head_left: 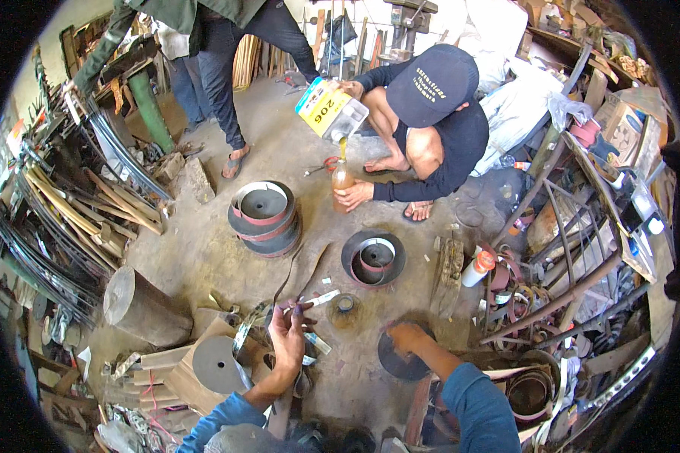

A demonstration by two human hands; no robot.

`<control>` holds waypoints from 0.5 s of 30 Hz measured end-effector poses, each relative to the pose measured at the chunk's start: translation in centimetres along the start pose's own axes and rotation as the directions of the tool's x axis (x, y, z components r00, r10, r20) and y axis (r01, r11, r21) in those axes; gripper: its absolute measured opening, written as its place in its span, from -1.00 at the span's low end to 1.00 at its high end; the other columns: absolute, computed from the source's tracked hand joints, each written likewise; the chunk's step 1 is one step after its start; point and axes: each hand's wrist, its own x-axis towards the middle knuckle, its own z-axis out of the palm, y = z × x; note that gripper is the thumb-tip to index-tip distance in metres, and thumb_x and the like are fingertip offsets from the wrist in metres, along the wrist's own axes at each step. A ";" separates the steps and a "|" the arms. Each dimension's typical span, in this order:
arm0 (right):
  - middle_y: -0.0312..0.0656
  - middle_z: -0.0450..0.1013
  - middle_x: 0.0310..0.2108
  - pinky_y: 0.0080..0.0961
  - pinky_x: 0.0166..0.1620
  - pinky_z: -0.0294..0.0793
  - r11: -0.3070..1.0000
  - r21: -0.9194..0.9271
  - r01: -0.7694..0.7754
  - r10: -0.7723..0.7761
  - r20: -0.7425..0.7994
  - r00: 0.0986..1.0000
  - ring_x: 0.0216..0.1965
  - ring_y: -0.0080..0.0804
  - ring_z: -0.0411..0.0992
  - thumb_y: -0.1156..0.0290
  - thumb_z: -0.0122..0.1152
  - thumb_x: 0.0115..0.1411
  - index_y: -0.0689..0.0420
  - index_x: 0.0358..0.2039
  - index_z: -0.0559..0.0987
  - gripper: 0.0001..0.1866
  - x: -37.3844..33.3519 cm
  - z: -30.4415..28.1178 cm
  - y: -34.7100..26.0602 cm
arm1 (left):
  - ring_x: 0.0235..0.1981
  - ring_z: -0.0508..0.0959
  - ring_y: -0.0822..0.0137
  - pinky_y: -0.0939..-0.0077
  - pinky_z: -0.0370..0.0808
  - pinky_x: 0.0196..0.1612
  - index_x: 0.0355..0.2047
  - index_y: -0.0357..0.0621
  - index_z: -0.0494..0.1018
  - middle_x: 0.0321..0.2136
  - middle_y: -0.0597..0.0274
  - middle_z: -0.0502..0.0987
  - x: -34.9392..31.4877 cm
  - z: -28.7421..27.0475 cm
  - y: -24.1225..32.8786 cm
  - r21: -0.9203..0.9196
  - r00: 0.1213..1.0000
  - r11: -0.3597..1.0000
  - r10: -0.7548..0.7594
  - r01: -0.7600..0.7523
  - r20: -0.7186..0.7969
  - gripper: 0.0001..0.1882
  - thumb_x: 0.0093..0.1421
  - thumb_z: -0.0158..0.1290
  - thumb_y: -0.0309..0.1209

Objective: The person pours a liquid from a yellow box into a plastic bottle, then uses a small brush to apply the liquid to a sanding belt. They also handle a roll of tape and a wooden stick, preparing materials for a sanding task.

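Above the dusty grey-brown floor point(196, 260), the left hand point(286, 341) is positioned with bent fingers beside a thin, curved, dark strip point(288, 277); whether it grips the strip, I cannot tell. The right hand point(407, 339) lies over a flat, round, dark-grey disc point(402, 368) on the floor, its grip unclear.

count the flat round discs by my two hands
2: one grey disc left of your left hand, one dark disc under your right hand. More may be hidden.
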 end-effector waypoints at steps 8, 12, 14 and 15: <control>0.09 0.58 -0.21 -0.07 -0.09 0.58 0.999 -0.022 -0.031 0.032 0.046 0.998 -0.12 0.06 0.57 0.47 0.21 0.03 0.11 -0.07 0.58 -0.61 0.5 0.4 0.5 | -0.50 0.52 0.51 0.62 0.44 -0.43 -0.08 -0.21 0.44 -0.37 0.24 0.63 -0.4 -0.6 -0.7 -0.034 0.998 0.998 -0.056 0.056 -0.018 -0.84 0.39 0.04 -0.43; 0.10 0.58 -0.19 -0.08 -0.08 0.58 0.998 -0.015 -0.068 0.068 0.010 0.998 -0.11 0.05 0.57 0.48 0.23 0.01 0.11 -0.07 0.58 -0.60 0.7 0.8 0.5 | -0.59 0.29 0.65 0.67 0.22 -0.53 -0.20 -0.17 0.50 -0.58 0.50 0.43 0.0 -1.2 -1.7 0.202 0.994 0.979 0.005 0.017 -0.108 -0.90 0.35 0.11 -0.41; 0.10 0.58 -0.18 -0.09 -0.07 0.58 0.997 -0.013 -0.072 0.072 0.018 0.997 -0.10 0.05 0.57 0.49 0.23 0.01 0.09 -0.05 0.58 -0.59 0.8 1.0 0.5 | -0.61 0.20 0.68 0.68 0.12 -0.55 -0.25 -0.15 0.52 -0.63 0.59 0.32 0.2 -1.4 -2.1 0.236 0.990 0.971 0.069 -0.038 -0.125 -0.91 0.33 0.13 -0.41; 0.09 0.58 -0.17 -0.09 -0.07 0.57 0.997 -0.014 -0.072 0.072 0.019 0.997 -0.10 0.05 0.57 0.49 0.23 0.01 0.08 -0.04 0.58 -0.58 0.8 1.1 0.6 | -0.61 0.22 0.68 0.68 0.14 -0.55 -0.24 -0.16 0.51 -0.61 0.57 0.36 0.2 -1.5 -2.3 0.212 0.991 0.977 0.037 -0.010 -0.127 -0.92 0.33 0.13 -0.42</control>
